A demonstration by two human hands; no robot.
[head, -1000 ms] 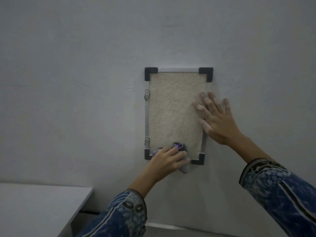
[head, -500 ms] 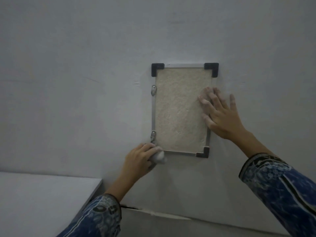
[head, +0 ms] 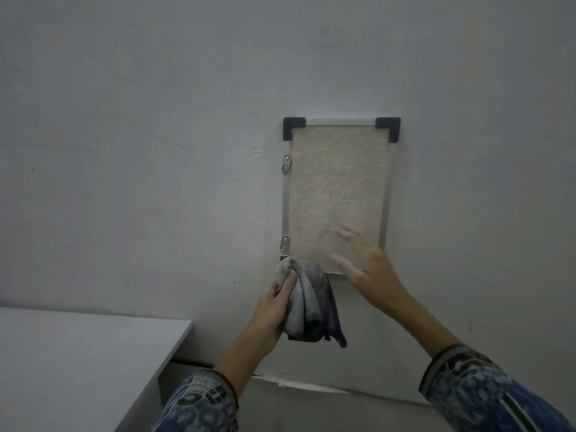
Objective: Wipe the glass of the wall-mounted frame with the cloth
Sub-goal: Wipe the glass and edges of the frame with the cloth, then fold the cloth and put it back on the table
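A small frame [head: 336, 194] hangs on the white wall, with a beige textured panel behind its glass, a thin metal edge and black corner caps. My left hand [head: 274, 307] grips a bunched grey and purple cloth [head: 307, 304] just below the frame's lower left corner; the cloth hangs down from the fist and covers that corner. My right hand [head: 371, 269] is open with fingers spread, in front of the frame's lower right part, blurred by motion. It hides the lower right corner cap.
A white table top [head: 78, 363] fills the lower left, its edge close to my left forearm. Two metal clips [head: 286, 165] sit on the frame's left edge. A pale skirting strip [head: 311, 385] runs along the wall's foot.
My left hand pulled the cloth down off the glass to below the lower left corner, and the cloth now hangs loose. My right hand slid down from the frame's right edge to its lower right.
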